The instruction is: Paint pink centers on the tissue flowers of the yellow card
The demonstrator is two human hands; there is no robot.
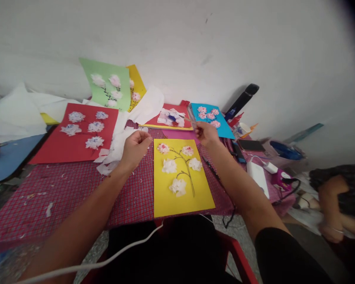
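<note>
My right hand (206, 133) grips a thin paintbrush (187, 118), its tip pointing left to a dark blue patch of paint (172, 118) on crumpled white tissue (163, 117). Beneath that tissue is a red sheet (165, 107). Near the top left corner of a yellow card (182, 207), my left hand (137, 146) has its fingers curled together; whether anything is in them is hidden. The card lies flat before me with a drawn branched stem (190, 173) and several tissue flowers. Its top two are tinted red, while the lower ones, including the bottom flower (178, 187), are white.
A red card (51, 148) with flowers lies left, beside white tissue (114, 148). Green (122, 83) and blue (223, 122) flower cards stand at the wall. Right are a black bottle (242, 100), phone (252, 145) and white power bank (257, 179). Another person's arm (331, 201) shows far right.
</note>
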